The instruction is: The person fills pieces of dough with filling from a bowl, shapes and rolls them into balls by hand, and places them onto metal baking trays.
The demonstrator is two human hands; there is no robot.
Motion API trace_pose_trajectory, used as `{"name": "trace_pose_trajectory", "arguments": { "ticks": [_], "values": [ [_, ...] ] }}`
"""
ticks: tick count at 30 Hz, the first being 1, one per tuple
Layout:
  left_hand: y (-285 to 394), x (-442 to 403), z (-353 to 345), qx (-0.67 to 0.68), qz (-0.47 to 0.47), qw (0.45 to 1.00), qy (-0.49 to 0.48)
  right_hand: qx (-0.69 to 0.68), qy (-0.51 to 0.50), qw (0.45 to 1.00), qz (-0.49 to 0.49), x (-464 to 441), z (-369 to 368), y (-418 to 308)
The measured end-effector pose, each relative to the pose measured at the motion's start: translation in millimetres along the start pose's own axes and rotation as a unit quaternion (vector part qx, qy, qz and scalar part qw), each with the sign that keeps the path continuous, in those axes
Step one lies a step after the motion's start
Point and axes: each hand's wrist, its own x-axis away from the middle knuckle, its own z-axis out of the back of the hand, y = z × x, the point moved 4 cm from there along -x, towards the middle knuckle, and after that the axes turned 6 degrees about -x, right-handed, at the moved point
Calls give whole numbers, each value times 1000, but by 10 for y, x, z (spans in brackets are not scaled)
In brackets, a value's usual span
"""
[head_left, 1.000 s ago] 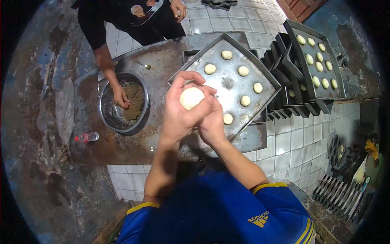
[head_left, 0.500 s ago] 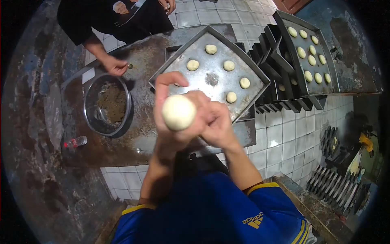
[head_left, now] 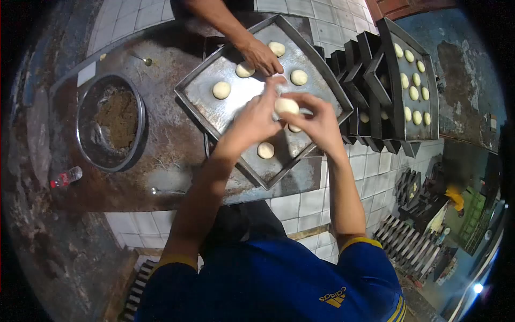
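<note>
Both of my hands are around a pale dough ball (head_left: 286,106) above a square metal tray (head_left: 219,115). My right hand (head_left: 319,121) has its thumb and fingers closed about the ball. My left hand (head_left: 256,119) presses against the ball's other side, its fingertips smeared by motion. On the tray sit several round dough balls, among them one at the left (head_left: 221,90) and one near the front corner (head_left: 265,150). Another ball shows partly beneath my right hand. A co-worker's hand (head_left: 262,56) reaches down into the tray, close to my left fingertips; whether it holds anything is hidden.
A metal bowl (head_left: 142,110) of brown filling stands left on the worktable, with a spoon (head_left: 148,61) behind it. A red-capped bottle (head_left: 68,177) and another spoon (head_left: 155,190) lie nearer me. At the right, stacked trays carry a top tray (head_left: 398,59) of dough balls.
My hands have gone from close to the camera down and forward over the tray with the dough ball. The co-worker's hand has moved from beside the bowl into the tray. My view has shifted.
</note>
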Motion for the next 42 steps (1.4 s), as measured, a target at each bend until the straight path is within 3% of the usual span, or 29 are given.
{"name": "trace_pose_trajectory", "arguments": {
  "ticks": [1,4,6,8,10,11,12,15,16,17,18,19,21,22,23,24,27,28,30,35,37,38,39,42],
  "values": [
    [2,20,167,-12,81,994,-68,33,6,999,25,-201,16,307],
    [-453,300,409,-11,123,992,19,192,30,980,47,-743,-72,1243],
    [-700,698,525,-21,141,989,51,364,-36,927,78,-863,-268,1431],
    [-1086,1171,672,-144,65,979,127,423,-50,898,108,-955,-469,1645],
    [-1279,1686,822,-83,101,973,192,509,-18,827,238,-895,-636,1652],
    [-1337,1988,844,92,227,948,205,508,-20,830,232,-868,-675,1687],
    [-1497,2290,927,151,290,916,233,513,-27,829,221,-866,-696,1701],
    [-1564,2969,1165,118,334,899,259,536,-11,817,214,-982,-578,1776],
    [-1521,3159,1229,87,327,905,257,215,-65,971,84,-1109,-378,1870],
    [-1554,3326,1275,92,326,891,301,-137,-109,983,-50,-1178,-275,1923],
    [-1545,3418,1328,96,324,883,325,-339,-42,936,-90,-1130,-159,1650],
    [-1540,3518,1379,99,320,875,348,-184,-6,982,32,-1235,114,1740],
    [-1500,3664,1444,112,370,855,345,-31,31,997,67,-1263,73,1563],
    [-1555,3717,1425,85,323,882,332,167,14,980,109,-1245,-101,1559],
    [-1511,3672,1424,83,323,883,331,358,-3,922,147,-1230,-337,1589],
    [-1416,3549,1415,98,310,887,327,447,1,876,181,-1105,-582,1592],
    [-1202,3180,1352,74,268,906,319,455,-38,879,139,-1229,-615,1651],
    [-1051,3079,1366,65,266,911,307,300,-65,943,127,-1339,-496,1649],
    [-897,2930,1348,57,259,915,303,-83,-70,992,65,-1308,-195,1135],
    [-931,2962,1158,35,251,932,261,-264,67,935,228,-691,585,-103],
    [-993,2996,1040,33,273,934,227,-409,20,893,188,-168,682,-588],
    [-1046,3016,944,56,286,927,237,-535,-69,820,193,88,697,-630],
    [-1064,3013,903,58,288,925,242,-569,-168,786,173,367,721,-508],
    [-1229,3050,744,210,298,905,219,-435,-503,731,151,1038,205,-288]
  ]
}}
